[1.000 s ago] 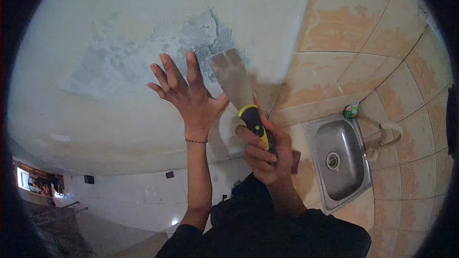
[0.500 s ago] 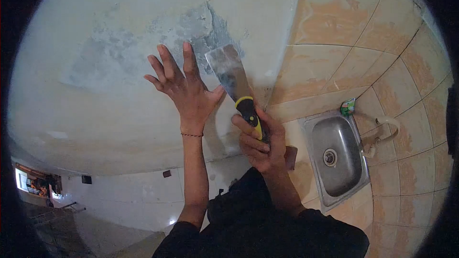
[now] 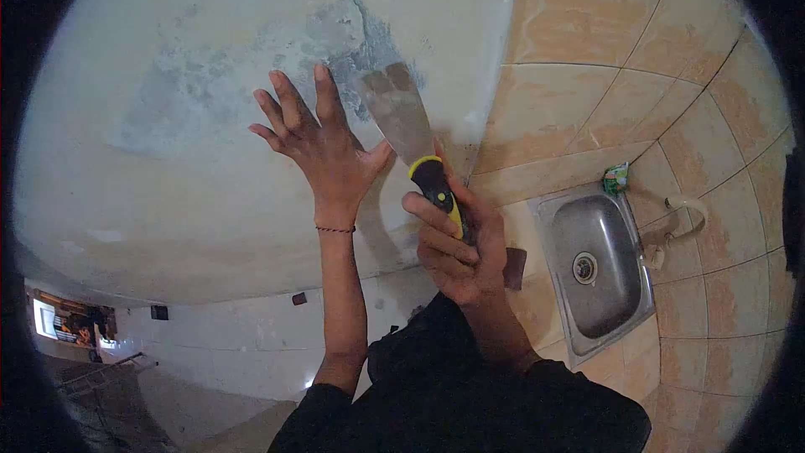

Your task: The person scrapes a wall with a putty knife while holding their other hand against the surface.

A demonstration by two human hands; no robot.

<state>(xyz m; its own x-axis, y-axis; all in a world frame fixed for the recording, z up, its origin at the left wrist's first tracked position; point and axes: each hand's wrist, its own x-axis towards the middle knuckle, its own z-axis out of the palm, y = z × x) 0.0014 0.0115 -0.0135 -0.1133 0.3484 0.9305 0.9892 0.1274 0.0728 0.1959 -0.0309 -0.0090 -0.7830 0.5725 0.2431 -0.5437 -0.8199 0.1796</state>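
A putty knife (image 3: 398,117) with a wide metal blade and a black and yellow handle is gripped in my right hand (image 3: 461,243). Its blade points up at the pale wall (image 3: 168,218), overlapping the lower right end of a rough grey patch (image 3: 344,33) where the paint is gone. Left of the blade, my left hand (image 3: 323,143) lies against the wall with its fingers spread, fingertips at the patch's lower edge. A thin cord bracelet circles that wrist.
A steel sink (image 3: 599,273) is set in the tiled counter at right, with a pale faucet (image 3: 683,218) and a green packet (image 3: 615,178) by its corner. Near my right wrist is a brown block (image 3: 516,269). Orange and cream tiles (image 3: 587,109) cover the adjoining wall.
The putty knife's blade has tilted, and its face now shows brownish reflections. Both hands keep nearly the same place on the wall; the view has shifted slightly.
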